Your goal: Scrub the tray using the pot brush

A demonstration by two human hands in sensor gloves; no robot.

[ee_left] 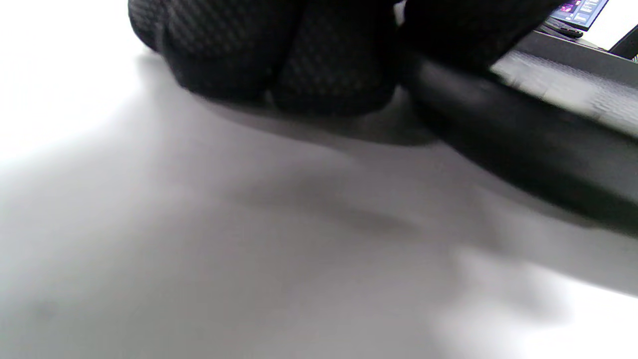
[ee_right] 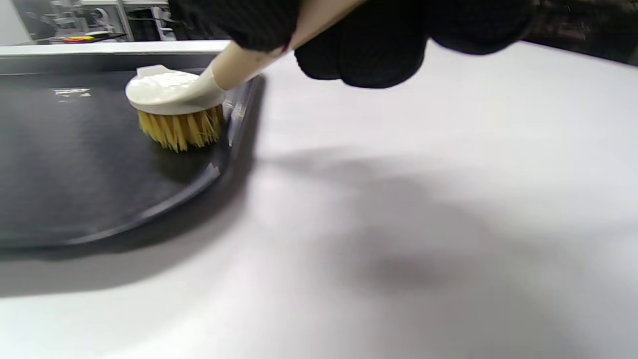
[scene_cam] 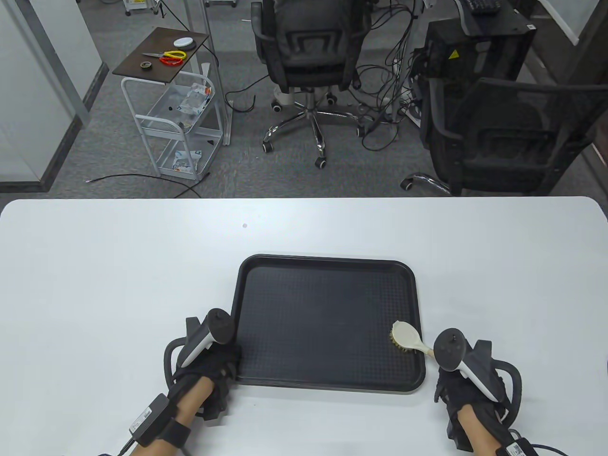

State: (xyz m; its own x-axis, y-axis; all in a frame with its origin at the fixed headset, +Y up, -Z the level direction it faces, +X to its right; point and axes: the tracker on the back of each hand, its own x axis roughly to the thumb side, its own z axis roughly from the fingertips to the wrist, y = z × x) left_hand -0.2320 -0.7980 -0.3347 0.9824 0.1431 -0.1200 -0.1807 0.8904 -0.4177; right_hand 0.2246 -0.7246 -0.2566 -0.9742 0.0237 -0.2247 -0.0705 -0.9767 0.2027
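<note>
Your right hand [scene_cam: 468, 375] grips the cream-handled, yellow-bristled pot brush [scene_cam: 404, 336], bristles down at the near-right corner of the black rectangular plastic tray [scene_cam: 327, 266], handle angling back toward you; left hand [scene_cam: 216, 361] steadies the tray's near-left corner.

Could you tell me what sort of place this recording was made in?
Probably an office or lab workspace, not a kitchen: behind the white table stand black office chairs, a tangle of cables on grey carpet, and a wheeled cart carrying scissors and tape.
</note>
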